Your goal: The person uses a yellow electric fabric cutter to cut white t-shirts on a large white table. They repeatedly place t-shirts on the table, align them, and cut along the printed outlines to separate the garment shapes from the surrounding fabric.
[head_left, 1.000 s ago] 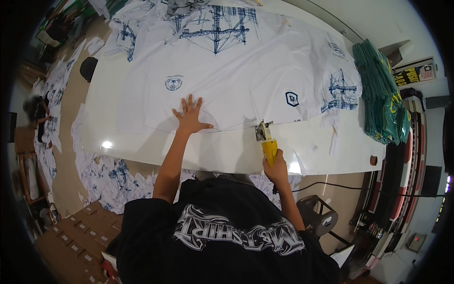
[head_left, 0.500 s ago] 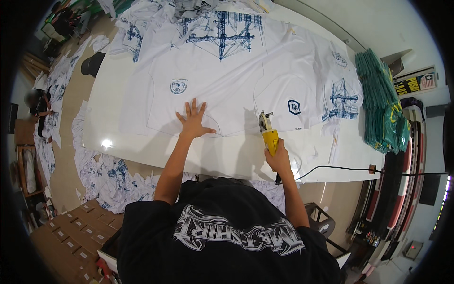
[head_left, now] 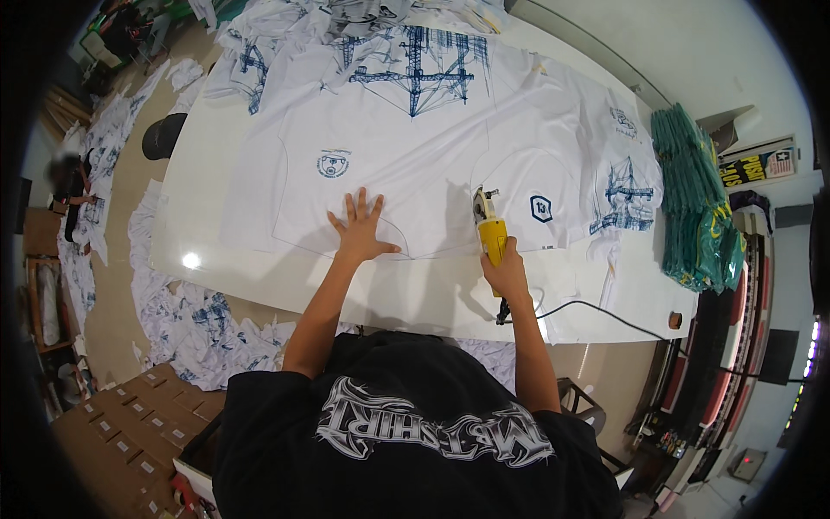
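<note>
A broad sheet of thin white printed fabric (head_left: 415, 173) is spread over the white table, with dark outlines and blue crane-like drawings on it. My left hand (head_left: 359, 235) lies flat on it with fingers spread, beside a curved outline near the close edge. In my right hand (head_left: 508, 275) is a yellow handheld electric fabric cutter (head_left: 492, 242), gripped round its body. Its metal head (head_left: 484, 204) points away from me over the fabric, left of a dark shield-shaped print (head_left: 541, 208). Whether the blade is in the cloth is too small to tell.
The cutter's black cord (head_left: 596, 307) runs right across the table's near edge. Green bagged packs (head_left: 687, 190) are stacked at the right end. More printed cloth (head_left: 268, 35) is heaped at the back left. Cloth scraps (head_left: 203, 333) and cardboard boxes (head_left: 121, 432) lie lower left.
My right hand has pushed the cutter a little farther away from me along the fabric. The left hand stays in its place on the cloth. The whole view has shifted slightly.
</note>
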The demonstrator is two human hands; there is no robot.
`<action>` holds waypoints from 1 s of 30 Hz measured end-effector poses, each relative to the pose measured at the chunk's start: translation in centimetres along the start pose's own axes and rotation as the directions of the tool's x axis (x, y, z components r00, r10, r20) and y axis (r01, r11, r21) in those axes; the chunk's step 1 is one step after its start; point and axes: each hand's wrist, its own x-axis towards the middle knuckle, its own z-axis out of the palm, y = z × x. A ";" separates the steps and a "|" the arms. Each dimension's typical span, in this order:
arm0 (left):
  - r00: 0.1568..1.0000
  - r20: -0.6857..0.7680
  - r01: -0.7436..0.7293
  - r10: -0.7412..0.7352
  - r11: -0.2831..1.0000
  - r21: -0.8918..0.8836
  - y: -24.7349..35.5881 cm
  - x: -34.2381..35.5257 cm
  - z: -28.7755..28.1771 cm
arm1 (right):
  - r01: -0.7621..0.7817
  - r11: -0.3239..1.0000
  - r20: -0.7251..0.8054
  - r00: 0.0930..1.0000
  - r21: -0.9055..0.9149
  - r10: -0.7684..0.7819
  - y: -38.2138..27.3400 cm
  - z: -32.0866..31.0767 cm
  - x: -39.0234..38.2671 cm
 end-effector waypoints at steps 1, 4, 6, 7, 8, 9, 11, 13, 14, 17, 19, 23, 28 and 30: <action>1.000 0.000 -0.001 0.001 1.000 -0.003 0.0 0.0 0.0 | 0.003 1.000 -0.011 1.000 0.000 -0.003 -0.2 0.2 0.4; 1.000 0.002 -0.009 0.009 1.000 -0.013 -0.2 0.1 0.1 | -0.014 1.000 -0.019 1.000 -0.001 0.014 -0.9 0.6 1.5; 1.000 0.001 -0.015 0.015 1.000 -0.020 -0.3 0.1 0.1 | -0.016 1.000 -0.029 0.999 -0.001 0.016 -1.3 0.8 2.4; 1.000 -0.002 -0.018 0.018 1.000 -0.024 -0.3 0.1 0.1 | -0.018 1.000 -0.035 0.999 -0.001 0.018 -1.5 1.0 2.9; 1.000 -0.004 -0.021 0.021 0.999 -0.027 -0.4 0.1 0.1 | -0.026 1.000 -0.041 0.999 -0.001 0.026 -1.7 1.2 3.3; 1.000 -0.009 -0.024 0.023 0.999 -0.028 -0.4 0.1 0.2 | -0.031 1.000 -0.047 0.998 -0.002 0.031 -2.0 1.3 3.7; 0.999 -0.019 -0.028 0.027 0.999 -0.031 -0.6 0.1 0.2 | -0.044 0.999 -0.064 0.997 -0.016 0.043 -2.6 1.7 4.5; 0.999 -0.012 -0.033 0.033 0.999 -0.035 -0.6 0.0 0.0 | -0.061 0.997 -0.087 0.995 -0.041 0.057 -2.9 2.2 5.4; 0.999 -0.009 -0.035 0.035 0.999 -0.037 -0.6 0.0 -0.1 | -0.077 0.996 -0.094 0.993 -0.035 0.073 -3.0 2.4 5.8; 0.998 0.066 -0.018 0.022 0.998 -0.061 -0.2 -0.2 -1.3 | -0.110 0.994 -0.117 0.987 -0.022 0.107 -3.4 2.8 7.1; 0.998 0.061 -0.025 0.029 0.997 -0.069 -0.3 -0.3 -1.4 | -0.108 0.994 -0.131 0.986 -0.026 0.103 -3.9 3.0 7.9; 0.997 0.068 -0.024 0.030 0.996 -0.087 -0.2 -0.4 -2.0 | -0.149 0.989 -0.177 0.974 -0.023 0.142 -5.3 3.5 9.5; 0.996 0.084 -0.028 0.037 0.994 -0.104 -0.4 -0.3 -2.2 | -0.188 0.982 -0.227 0.956 0.006 0.184 -6.5 4.3 11.4; 0.995 0.091 -0.033 0.043 0.994 -0.108 -0.4 -0.3 -2.2 | -0.214 0.977 -0.243 0.948 0.003 0.208 -6.3 4.5 12.3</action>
